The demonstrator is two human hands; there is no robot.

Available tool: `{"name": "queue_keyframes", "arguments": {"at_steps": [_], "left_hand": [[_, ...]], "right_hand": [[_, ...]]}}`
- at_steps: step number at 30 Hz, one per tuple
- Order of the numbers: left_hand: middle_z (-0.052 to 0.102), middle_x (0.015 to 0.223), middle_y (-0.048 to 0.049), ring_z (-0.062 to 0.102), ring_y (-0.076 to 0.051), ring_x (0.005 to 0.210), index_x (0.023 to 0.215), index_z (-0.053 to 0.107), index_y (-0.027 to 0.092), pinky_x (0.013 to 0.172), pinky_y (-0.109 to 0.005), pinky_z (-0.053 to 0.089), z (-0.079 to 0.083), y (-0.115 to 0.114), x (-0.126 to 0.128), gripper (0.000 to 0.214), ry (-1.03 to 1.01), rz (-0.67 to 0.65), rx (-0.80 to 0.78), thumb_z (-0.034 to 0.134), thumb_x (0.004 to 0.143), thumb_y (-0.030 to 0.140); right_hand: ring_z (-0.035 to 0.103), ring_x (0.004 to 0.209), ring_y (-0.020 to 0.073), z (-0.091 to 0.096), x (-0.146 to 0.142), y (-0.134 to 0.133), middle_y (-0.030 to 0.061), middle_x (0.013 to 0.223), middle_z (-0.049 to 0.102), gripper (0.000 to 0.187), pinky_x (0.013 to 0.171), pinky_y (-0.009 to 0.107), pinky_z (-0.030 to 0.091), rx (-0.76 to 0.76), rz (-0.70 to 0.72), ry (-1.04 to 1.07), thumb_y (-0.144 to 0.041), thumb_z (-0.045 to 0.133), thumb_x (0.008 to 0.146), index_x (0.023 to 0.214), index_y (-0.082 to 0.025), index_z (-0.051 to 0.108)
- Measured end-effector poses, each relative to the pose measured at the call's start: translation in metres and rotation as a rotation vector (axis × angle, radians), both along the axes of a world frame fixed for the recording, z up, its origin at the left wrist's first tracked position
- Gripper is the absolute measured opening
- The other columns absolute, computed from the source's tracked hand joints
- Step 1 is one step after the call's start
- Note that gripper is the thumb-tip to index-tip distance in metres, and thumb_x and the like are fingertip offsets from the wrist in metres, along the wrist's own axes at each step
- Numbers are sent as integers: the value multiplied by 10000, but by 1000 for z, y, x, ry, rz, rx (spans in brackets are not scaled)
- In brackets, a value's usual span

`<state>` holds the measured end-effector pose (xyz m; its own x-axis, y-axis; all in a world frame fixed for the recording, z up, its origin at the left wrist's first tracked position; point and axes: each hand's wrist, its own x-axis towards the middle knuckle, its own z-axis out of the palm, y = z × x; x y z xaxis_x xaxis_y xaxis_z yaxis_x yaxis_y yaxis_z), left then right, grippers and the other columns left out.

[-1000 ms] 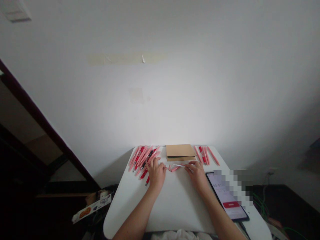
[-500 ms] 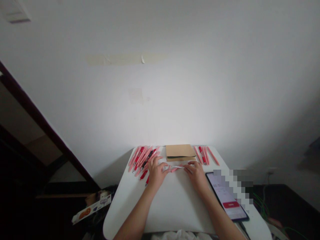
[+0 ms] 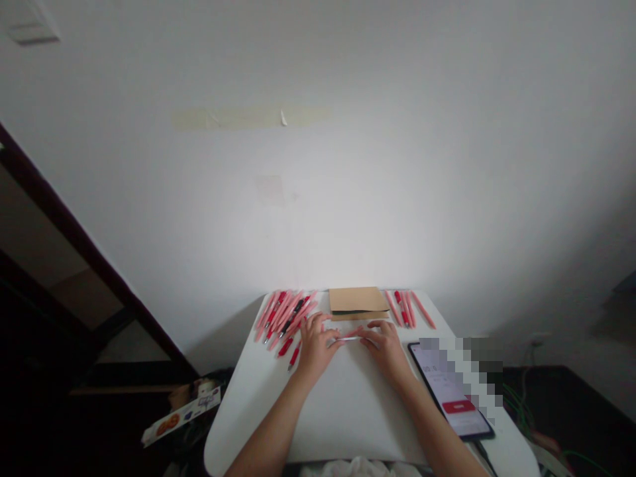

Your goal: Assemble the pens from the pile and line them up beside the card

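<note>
My left hand (image 3: pixel 314 346) and my right hand (image 3: pixel 386 349) meet over the middle of the table, both with fingers closed. Between their fingertips runs a thin white rod (image 3: pixel 350 338), pinched at each end; it looks like a pen refill, but is too small to be sure. Just behind the rod shows a pink pen piece (image 3: pixel 354 330), partly covered by my fingers. Beside my left hand lies a loose pile of pink pens (image 3: pixel 282 311) with some red and black ones mixed in. A red pen (image 3: pixel 294 358) lies near my left wrist.
A brown cardboard folder or notebook (image 3: pixel 358 299) lies at the table's back edge. Right of it, several pink pens and a red one (image 3: pixel 401 308) lie in a row. A phone (image 3: pixel 450 391) with a lit screen rests beside my right forearm. The wall (image 3: pixel 318 232) rises behind the table (image 3: pixel 348 424).
Both hands have shifted slightly; my left hand moved a little right and nearer to my right hand. The white rod sits slightly lower, and more of the red pen by my left wrist shows.
</note>
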<state>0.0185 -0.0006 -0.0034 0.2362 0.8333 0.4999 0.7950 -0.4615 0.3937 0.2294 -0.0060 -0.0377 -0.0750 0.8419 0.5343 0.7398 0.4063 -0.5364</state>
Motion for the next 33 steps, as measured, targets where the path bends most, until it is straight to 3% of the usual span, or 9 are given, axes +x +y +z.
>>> {"name": "queue_keyframes", "arguments": {"at_steps": [7,17,21,33], "left_hand": [[634,1203,-49,515,-270,1205,779,726,253,1083,-534,351,-4,3,-1,29,-34,-5,63,754,786,249],[626,1134,-55,519,-271,1167,690,667,216,1064,-520,341,-8,6,-6,110,-48,119,35,717,788,211],[620,1145,-63,510,-274,1176,689,648,209,1071,-516,336,-7,5,-6,113,-37,175,49,690,794,206],[632,1153,-58,476,-306,1227,697,648,219,1117,-669,218,-3,-2,1,70,87,307,-17,645,747,169]], "right_hand": [[562,1063,265,-7,4,3,97,1093,623,243,968,420,470,3,8,35,-270,600,887,1069,-301,758],[533,1059,292,-22,10,12,138,1050,609,337,974,497,452,130,-208,72,-375,492,933,1014,-200,768],[530,1045,287,-22,10,12,137,1041,614,326,961,491,454,135,-223,55,-352,484,931,994,-208,770],[525,1037,281,-21,10,11,132,1035,602,290,951,492,459,153,-207,40,-311,492,921,950,-208,762]]}}
